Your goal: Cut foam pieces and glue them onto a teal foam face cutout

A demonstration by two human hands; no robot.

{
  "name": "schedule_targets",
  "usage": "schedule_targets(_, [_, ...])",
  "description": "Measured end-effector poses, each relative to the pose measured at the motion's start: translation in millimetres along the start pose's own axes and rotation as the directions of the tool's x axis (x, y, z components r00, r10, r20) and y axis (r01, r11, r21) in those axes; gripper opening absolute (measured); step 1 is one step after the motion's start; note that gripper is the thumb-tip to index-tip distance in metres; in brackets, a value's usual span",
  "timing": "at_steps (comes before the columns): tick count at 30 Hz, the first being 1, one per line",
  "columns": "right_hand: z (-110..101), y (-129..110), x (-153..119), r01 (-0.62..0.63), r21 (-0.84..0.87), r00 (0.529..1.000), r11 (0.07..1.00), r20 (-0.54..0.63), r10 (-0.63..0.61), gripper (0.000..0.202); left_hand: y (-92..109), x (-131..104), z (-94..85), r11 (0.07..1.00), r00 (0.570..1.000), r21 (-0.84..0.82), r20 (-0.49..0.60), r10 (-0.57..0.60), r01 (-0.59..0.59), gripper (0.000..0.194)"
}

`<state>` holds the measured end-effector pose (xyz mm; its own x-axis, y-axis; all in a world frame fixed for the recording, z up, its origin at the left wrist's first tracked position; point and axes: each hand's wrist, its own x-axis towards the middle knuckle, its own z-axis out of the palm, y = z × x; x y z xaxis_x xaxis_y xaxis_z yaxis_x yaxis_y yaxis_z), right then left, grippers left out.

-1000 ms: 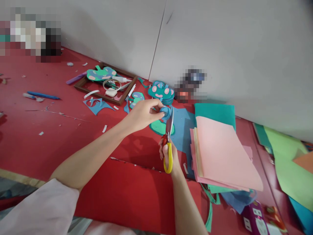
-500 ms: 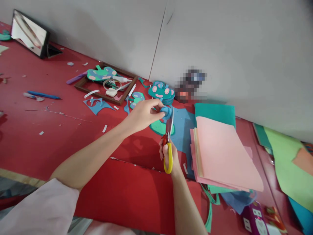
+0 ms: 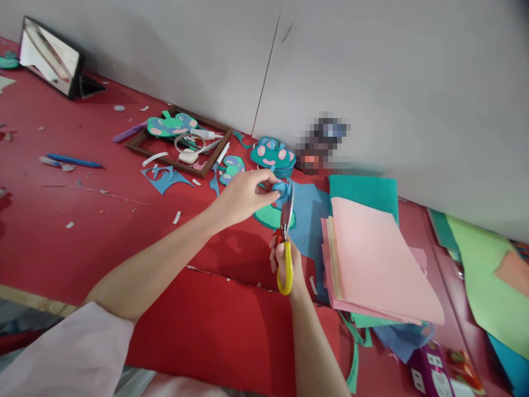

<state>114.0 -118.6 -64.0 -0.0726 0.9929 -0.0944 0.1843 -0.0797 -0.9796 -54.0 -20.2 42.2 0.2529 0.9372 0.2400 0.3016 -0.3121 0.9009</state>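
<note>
Between thumb and fingers, my left hand (image 3: 243, 197) pinches a small blue felt piece (image 3: 281, 191). My right hand (image 3: 291, 264) is wrapped round the handles of a pair of scissors (image 3: 286, 242), one handle yellow and one red. The blades point away from me and lie right at the blue piece; whether they are cutting it I cannot tell. Below them on the table is a green felt shape (image 3: 268, 215) with a darker rim, partly hidden. A larger blue felt sheet (image 3: 308, 215) lies behind the scissors.
A stack of pink felt sheets (image 3: 380, 253) stands to the right. Past my left hand are a brown frame (image 3: 182, 161) holding tools, a pile of teal felt shapes (image 3: 273, 157) and blue scraps (image 3: 165, 179). A propped tablet (image 3: 49, 58) is far left; a purple power strip (image 3: 430, 369) lies lower right.
Almost nothing differs. The scissors and the blue felt piece have shifted very slightly, with both hands keeping their hold.
</note>
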Motion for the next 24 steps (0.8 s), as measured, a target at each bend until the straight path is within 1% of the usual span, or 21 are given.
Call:
schedule_targets(8, [-2.2,-2.1,1.2,0.004,-0.088,0.999,0.996,-0.044,-0.008,0.047,-3.2,1.2,0.7,1.000,1.000,0.000,0.003,-0.007,0.007,0.014])
schedule_targets(16, [-3.9,1.3,1.4,0.001,-0.087,0.998,0.996,-0.059,-0.006,0.043,-1.5,2.2,-0.4,1.000,1.000,0.004,0.015,-0.016,0.016,0.012])
schedule_targets(24, [-2.1,-6.8,-1.1,-0.018,-0.078,0.998,0.997,-0.064,0.013,0.043,-1.4,2.8,-0.8,1.000,1.000,0.011,0.012,-0.014,0.014,0.011])
